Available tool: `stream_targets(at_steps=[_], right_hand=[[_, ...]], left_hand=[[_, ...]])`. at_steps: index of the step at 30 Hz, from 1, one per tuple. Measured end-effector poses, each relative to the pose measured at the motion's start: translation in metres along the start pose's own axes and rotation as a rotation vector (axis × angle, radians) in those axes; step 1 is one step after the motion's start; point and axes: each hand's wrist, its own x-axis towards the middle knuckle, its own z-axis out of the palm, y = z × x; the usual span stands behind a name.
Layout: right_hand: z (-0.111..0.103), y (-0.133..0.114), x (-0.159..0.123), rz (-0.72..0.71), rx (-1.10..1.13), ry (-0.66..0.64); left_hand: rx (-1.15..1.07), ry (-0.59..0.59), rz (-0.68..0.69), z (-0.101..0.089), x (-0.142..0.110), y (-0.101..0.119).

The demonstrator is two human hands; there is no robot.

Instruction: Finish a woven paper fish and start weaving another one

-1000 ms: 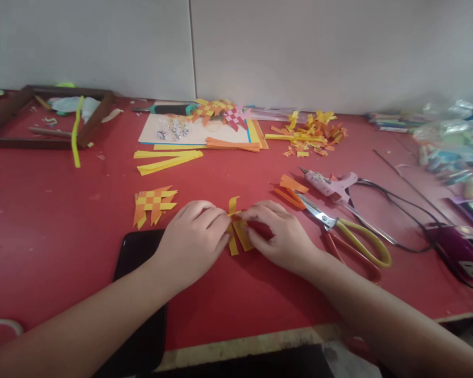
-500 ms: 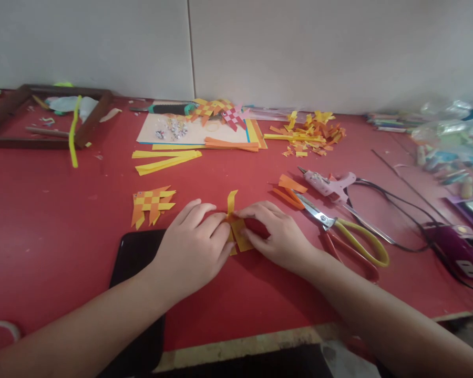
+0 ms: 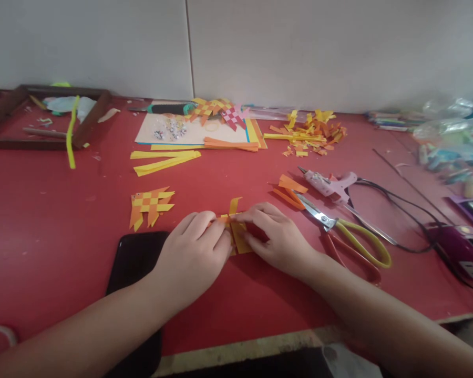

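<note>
view: head camera, directed forward and down over the red table (image 3: 268, 310).
left hand (image 3: 197, 241): palm down, back of hand upward, extended from lower left; fingers curled and grasping the left part of the folded paper strips (image 3: 239, 240), fingertips partly hidden.
right hand (image 3: 278, 233): turned inward, extended from lower right; forefinger set on the upper band, thumb lower on the yellow flap, gripping the right part.
folded paper strips: yellow and orange, located between both hands, one yellow end projecting past the fingers toward the wall (image 3: 299, 58).
front edge (image 3: 252, 345): pale and worn, separated from both hands by a stretch of red surface.
black slab (image 3: 136, 260): partly covered by the left forearm, bounding movement on that side.
woven fish (image 3: 152, 206): orange and yellow, lying just beyond the slab, near the left hand.
scissors (image 3: 329, 223): beside the right hand, blades directed at orange strips (image 3: 292, 184).
glue gun (image 3: 331, 186): pink, beyond the scissors.
purple box (image 3: 461, 257): near the right border; pale markings too blurred to read.
</note>
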Motion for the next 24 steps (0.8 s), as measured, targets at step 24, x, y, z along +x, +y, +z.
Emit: stream_targets(at_steps=[24], right_hand=[[0.0044, -0.0001, 0.0007, -0.083, -0.030, 0.019]], left_hand=[[0.008, 0.062, 0.003, 0.0052, -0.0026, 0.0027]])
